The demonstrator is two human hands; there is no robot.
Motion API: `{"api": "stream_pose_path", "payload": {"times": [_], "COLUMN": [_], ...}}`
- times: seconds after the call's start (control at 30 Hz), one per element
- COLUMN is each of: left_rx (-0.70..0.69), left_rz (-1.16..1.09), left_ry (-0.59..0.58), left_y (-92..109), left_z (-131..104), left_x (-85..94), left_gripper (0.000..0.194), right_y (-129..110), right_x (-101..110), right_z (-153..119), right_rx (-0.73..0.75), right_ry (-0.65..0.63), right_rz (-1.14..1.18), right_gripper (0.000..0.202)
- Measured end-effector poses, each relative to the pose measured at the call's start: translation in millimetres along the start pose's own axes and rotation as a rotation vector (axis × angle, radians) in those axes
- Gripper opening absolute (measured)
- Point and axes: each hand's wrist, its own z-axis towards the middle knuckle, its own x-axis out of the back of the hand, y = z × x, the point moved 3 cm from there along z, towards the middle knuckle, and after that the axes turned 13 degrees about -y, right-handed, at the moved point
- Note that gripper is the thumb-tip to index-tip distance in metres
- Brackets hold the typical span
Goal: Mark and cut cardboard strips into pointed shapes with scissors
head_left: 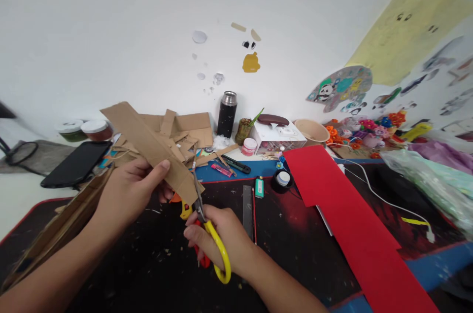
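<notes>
My left hand grips a long strip of brown cardboard, thumb on top and fingers underneath. The strip slants from the upper left down to the centre. In my right hand is a pair of scissors with yellow and red handles. Their blades lie at the strip's lower right end, where a narrow sliver of cardboard stands off to the side. Some fingers of my right hand are hidden behind the handles. Below the strip, partly covered, lies a yellow and orange tool.
Cardboard scraps are heaped by the wall beside a black thermos. A ruler, a pencil, a green lighter and a utility knife lie on the dark mat. Red sheets stretch across the right side.
</notes>
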Motion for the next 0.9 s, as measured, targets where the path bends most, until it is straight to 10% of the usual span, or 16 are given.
{"api": "stream_pose_path", "payload": {"times": [0.9], "left_rx": [0.081], "left_rz": [-0.106], "left_ry": [0.027], "left_y": [-17.7], "left_z": [1.5], "left_x": [-2.0], "left_gripper": [0.035], "right_y": [-9.7], "right_x": [0.5], "right_z": [-4.2], "right_rx": [0.022], "right_ry": [0.158], "right_rz": [-0.250], "right_gripper": [0.037]}}
